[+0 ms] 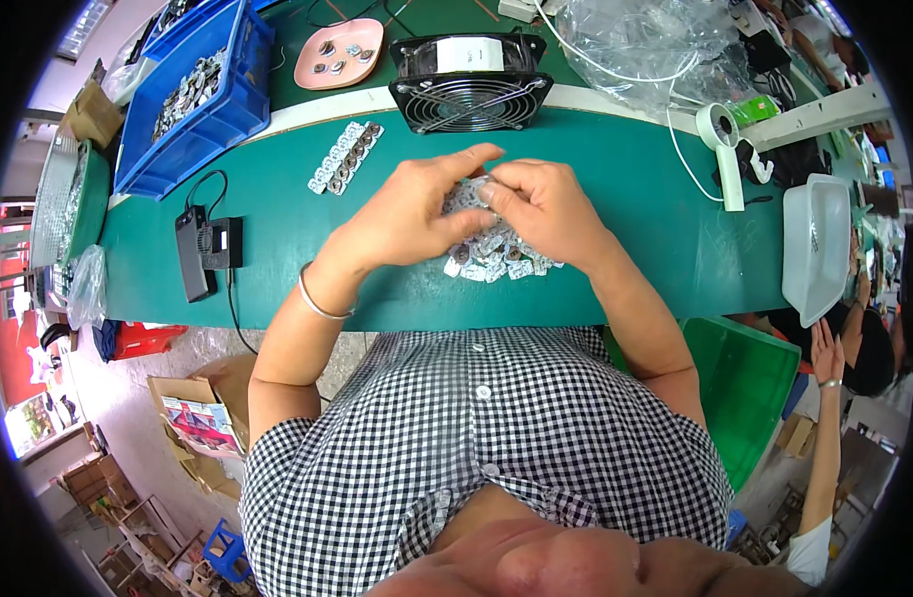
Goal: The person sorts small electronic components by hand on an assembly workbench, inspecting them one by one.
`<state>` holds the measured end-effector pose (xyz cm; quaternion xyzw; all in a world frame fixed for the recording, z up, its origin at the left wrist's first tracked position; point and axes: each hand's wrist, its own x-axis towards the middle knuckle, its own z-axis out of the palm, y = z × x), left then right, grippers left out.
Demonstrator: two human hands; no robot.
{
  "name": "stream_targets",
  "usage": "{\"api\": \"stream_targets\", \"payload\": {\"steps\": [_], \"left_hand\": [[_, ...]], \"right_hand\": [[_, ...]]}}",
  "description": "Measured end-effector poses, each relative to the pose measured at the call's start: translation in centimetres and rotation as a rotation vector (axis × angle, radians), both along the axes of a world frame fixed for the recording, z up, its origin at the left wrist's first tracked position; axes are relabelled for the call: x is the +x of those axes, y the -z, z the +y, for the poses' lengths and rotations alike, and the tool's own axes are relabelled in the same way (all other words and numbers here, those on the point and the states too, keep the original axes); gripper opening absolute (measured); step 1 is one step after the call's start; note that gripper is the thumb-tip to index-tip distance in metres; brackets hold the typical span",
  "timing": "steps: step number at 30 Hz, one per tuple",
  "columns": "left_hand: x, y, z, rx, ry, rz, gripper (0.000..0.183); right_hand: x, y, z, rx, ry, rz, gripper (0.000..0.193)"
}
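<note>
The two hands meet over a pile of small whitish parts (488, 261), which lies on the green worktop (675, 264) near the edge at 6 o'clock, close before the person. The left hand (416, 211) is half curled, its forefinger pointing to about 2 o'clock and its thumb to about 3 o'clock, with a gap between them where parts are showing; whether it grips any of them, I cannot tell. The right hand (546, 209) is bent inward, its thumb and fingers drawn near together and pointing to about 10 o'clock; what is between them is hidden. The pieces in the pile point in mixed directions, and the pile has no clear long axis. At 10 o'clock from the hands lie neat rows of similar parts (345, 159), side by side, their long axis running from 1 o'clock to 7 o'clock. Further at 11 o'clock is a pink dish (342, 32) with several small parts; beyond the rows, also toward 10 o'clock, stands a blue crate (245, 90) with many parts inside. A black fan (471, 90) stands at 12 o'clock, its long axis from 9 to 3 o'clock.
</note>
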<state>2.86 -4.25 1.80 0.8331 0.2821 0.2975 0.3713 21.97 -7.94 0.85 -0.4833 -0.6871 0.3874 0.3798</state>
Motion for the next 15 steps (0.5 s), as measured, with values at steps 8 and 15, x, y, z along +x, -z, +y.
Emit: {"api": "stream_targets", "payload": {"steps": [8, 15], "left_hand": [[-2.5, -1.5, 2.0, -0.611, 0.271, 0.088, 0.025], [-2.8, -0.7, 1.8, -0.457, 0.065, -0.009, 0.017]], "right_hand": [[0.5, -0.9, 0.4, -0.028, -0.097, 0.135, 0.023], [0.1, -0.5, 1.9, -0.204, -0.063, 0.132, 0.026]]}}
